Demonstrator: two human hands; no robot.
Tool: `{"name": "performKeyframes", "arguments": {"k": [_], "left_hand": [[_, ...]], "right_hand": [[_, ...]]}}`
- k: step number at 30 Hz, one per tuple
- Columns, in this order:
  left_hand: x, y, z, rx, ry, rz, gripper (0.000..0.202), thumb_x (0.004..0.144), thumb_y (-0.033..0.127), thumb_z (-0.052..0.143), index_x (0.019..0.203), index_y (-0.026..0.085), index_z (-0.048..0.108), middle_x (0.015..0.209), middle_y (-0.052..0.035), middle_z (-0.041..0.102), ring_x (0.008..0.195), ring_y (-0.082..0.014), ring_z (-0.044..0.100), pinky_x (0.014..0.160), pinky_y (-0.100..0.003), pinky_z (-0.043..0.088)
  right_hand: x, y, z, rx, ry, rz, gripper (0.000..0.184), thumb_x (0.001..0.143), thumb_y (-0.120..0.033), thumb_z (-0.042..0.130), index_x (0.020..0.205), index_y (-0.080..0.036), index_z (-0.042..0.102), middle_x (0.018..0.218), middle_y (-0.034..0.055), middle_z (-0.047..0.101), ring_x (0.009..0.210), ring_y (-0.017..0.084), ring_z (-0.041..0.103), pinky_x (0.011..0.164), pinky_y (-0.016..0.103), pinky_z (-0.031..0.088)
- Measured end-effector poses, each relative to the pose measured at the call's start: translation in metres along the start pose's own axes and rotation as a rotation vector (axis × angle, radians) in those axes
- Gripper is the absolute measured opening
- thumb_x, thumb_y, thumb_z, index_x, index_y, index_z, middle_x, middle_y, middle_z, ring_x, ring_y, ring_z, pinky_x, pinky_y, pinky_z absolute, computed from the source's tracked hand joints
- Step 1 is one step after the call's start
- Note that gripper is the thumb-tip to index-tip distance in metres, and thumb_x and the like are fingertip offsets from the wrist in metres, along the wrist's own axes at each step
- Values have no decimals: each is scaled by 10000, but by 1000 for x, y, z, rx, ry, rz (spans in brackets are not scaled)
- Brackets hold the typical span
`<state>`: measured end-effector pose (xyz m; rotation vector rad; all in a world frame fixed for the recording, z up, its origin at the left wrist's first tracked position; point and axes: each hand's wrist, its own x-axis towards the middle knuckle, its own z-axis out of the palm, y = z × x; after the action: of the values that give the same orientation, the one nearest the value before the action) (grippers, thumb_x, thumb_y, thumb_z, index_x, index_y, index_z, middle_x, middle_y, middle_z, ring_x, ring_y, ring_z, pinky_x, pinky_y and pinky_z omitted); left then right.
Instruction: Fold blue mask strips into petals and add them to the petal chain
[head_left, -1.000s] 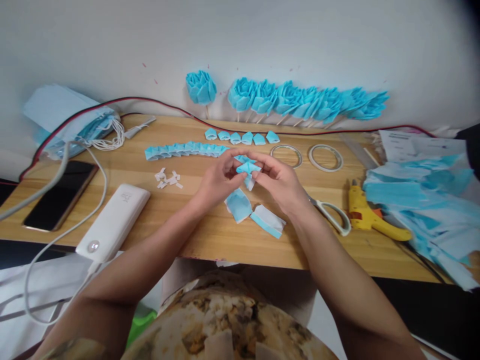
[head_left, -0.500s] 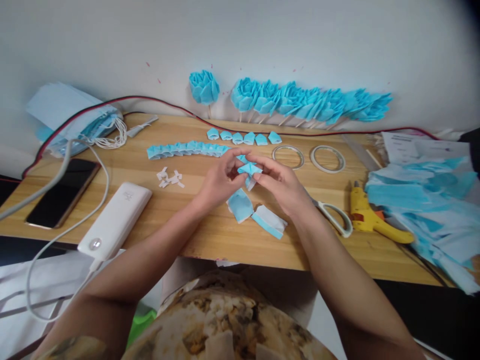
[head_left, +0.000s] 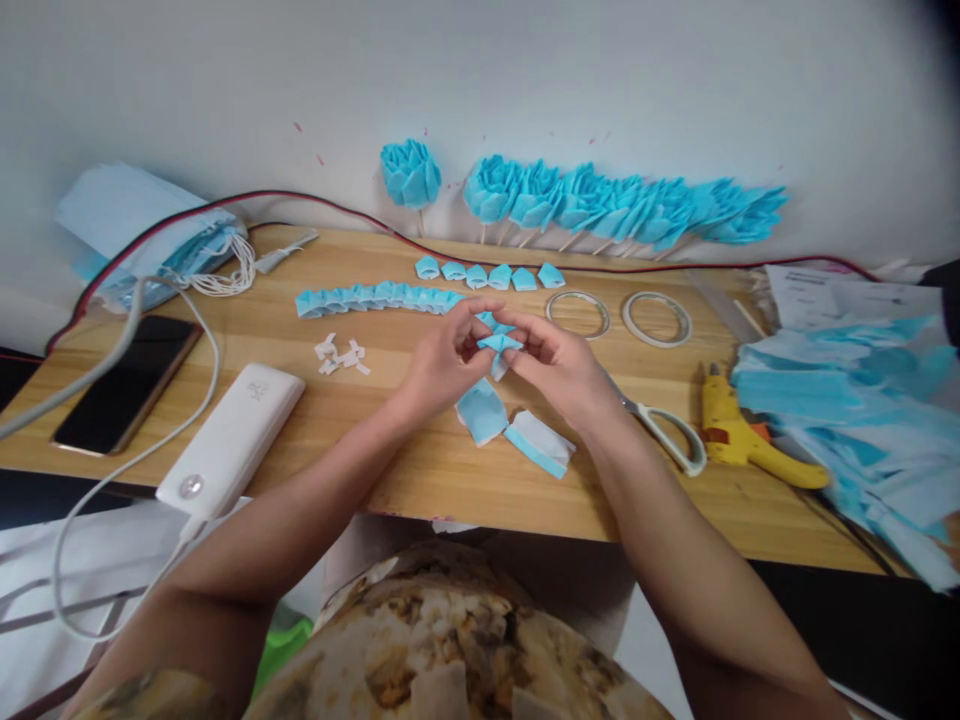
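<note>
Between my two hands is a small folded piece of blue mask fabric (head_left: 496, 343), its white underside showing at the lower tip. My left hand (head_left: 442, 358) pinches its left side with thumb and fingers. On the other side, the thumb and fingers of my right hand (head_left: 556, 362) press the fold. Just below lie two loose fabric pieces, a blue square (head_left: 482, 412) and a white-and-blue one (head_left: 541, 442). A row of folded blue petals (head_left: 379, 296) runs behind my left hand, and several separate petals (head_left: 476, 276) stand farther back.
Blue fabric flowers on sticks (head_left: 592, 195) lean on the wall. Two tape rolls (head_left: 656, 318), scissors (head_left: 675, 440), a yellow glue gun (head_left: 750, 430) and fabric scraps (head_left: 832, 375) lie right. Left are white scraps (head_left: 341, 355), a power bank (head_left: 232, 440), a phone (head_left: 127, 385) and masks (head_left: 142, 225).
The folded fabric piece has shifted slightly in my fingers, and its upper face looks narrower now. Both hands stay nearly in place around it; the things on the table lie as before.
</note>
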<state>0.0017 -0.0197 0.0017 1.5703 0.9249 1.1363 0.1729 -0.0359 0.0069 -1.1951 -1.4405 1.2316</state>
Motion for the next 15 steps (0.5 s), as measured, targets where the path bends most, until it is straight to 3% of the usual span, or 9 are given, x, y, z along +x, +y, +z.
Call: {"name": "performKeyframes", "arguments": {"k": [7, 15], "left_hand": [[2, -2, -3, -154, 15, -64, 381, 847, 140, 616, 1220, 199, 570, 823, 13, 679, 720, -103, 649, 668, -231, 504], [3, 6, -7, -108, 83, -145, 189, 909, 321, 647, 1026, 173, 656, 726, 1, 627, 629, -112, 576, 553, -233, 457]], "right_hand": [[1, 3, -2, 21, 61, 10, 410, 825, -316, 688, 1234, -289, 697, 1036, 26, 737, 928, 215, 682, 875, 423, 565], [2, -1, -3, 21, 62, 6, 389, 826, -299, 666, 1212, -268, 697, 966, 23, 724, 891, 208, 671, 854, 413, 557]]}}
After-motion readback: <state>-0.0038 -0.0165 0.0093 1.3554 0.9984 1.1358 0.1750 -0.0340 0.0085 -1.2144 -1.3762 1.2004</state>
